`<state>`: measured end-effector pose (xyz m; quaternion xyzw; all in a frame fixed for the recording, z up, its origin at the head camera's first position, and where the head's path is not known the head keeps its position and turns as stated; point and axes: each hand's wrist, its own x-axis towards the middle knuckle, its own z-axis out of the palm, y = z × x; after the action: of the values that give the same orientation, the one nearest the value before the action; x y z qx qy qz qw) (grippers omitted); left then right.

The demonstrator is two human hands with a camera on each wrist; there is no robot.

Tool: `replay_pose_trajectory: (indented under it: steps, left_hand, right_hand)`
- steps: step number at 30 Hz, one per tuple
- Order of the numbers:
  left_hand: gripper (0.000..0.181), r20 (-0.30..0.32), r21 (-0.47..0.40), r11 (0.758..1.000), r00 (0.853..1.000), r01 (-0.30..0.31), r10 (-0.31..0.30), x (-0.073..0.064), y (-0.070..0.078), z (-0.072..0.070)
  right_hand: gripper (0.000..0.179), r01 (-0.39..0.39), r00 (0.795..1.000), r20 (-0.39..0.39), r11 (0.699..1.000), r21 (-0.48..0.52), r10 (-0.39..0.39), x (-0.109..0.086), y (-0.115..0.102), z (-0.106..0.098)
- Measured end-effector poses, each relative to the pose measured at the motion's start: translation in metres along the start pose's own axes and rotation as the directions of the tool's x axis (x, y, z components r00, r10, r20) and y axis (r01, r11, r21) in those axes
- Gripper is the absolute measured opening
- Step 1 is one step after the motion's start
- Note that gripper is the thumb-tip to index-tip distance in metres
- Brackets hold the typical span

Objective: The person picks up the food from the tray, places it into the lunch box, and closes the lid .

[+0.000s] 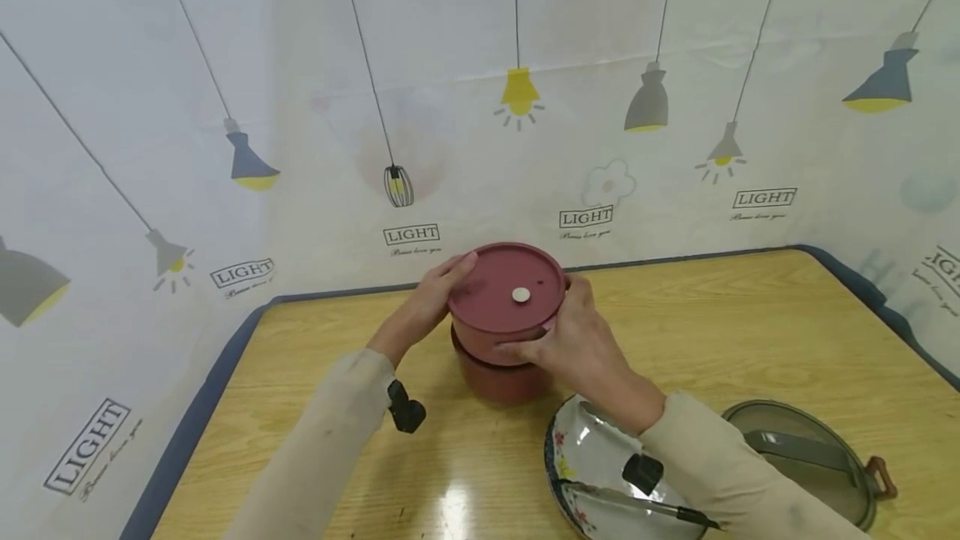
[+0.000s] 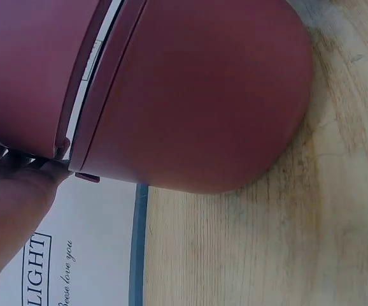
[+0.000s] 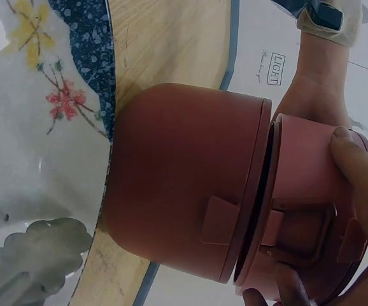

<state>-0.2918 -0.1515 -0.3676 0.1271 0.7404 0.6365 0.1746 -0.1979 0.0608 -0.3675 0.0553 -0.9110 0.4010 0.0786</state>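
Both hands grip a dark red round upper tier of a stacked lunch box (image 1: 487, 346), capped by a flat red lid (image 1: 498, 273) with a small white knob. My left hand (image 1: 427, 302) holds its far left side, thumb on the lid's edge. My right hand (image 1: 585, 340) clasps the right side around a folding handle (image 3: 327, 223). Below stands the lower tier (image 3: 177, 178), upright on the table. In both wrist views a narrow gap shows between the upper tier and the lower tier's rim. The lower tier's inside is hidden.
A floral plate (image 1: 573, 423) with a blue rim lies in front, under my right forearm. On it rests a utensil (image 1: 637, 502) with a scalloped clear end. Further right is a round greyish see-through lid (image 1: 806, 490) with a brown handle. A printed cloth wall (image 1: 480, 148) borders the table's back.
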Motion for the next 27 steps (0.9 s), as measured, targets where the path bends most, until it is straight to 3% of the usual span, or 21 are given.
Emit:
replay_pose_trajectory:
  steps: [11,19,27]
  left_hand:
    - [0.068,-0.018,0.029,1.000,1.000,0.011,-0.010,-0.003,-0.006,-0.005]
    - [0.064,-0.001,0.006,1.000,1.000,-0.008,0.008,-0.005,-0.007,-0.001]
    - [0.066,-0.011,0.023,1.000,1.000,-0.015,0.015,-0.006,-0.008,0.000]
  right_hand:
    - [0.125,0.014,1.000,0.002,1.000,-0.025,-0.014,-0.004,0.000,0.009]
    - [0.127,0.009,1.000,-0.006,0.998,-0.056,-0.009,-0.010,0.000,0.010]
    - [0.128,-0.001,1.000,0.007,1.000,-0.014,0.001,-0.012,0.000,0.013]
